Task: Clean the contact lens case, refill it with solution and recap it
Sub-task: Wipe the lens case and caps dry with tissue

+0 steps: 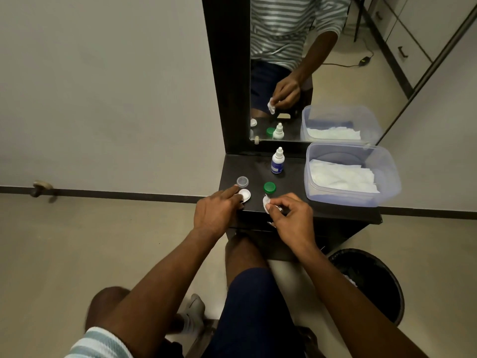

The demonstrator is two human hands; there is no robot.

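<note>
Two hands work at the near edge of a small black table (296, 177). Left hand (215, 211) lies loosely curled, its index finger stretched out so the tip touches the white well of the contact lens case (245, 195). Right hand (290, 218) has fingertips pinched tight on a small white tissue wad (265, 202), held just above the tabletop to the right of the white well. How the rest of the case lies under the hands, and so its long axis, cannot be told. A clear cap (242, 181) sits just beyond the left fingertip, a green cap (269, 187) beyond the tissue. Farther back stands the solution bottle (278, 161), upright, nozzle up, beside a plastic tub (387, 187) of tissues at the right.
</note>
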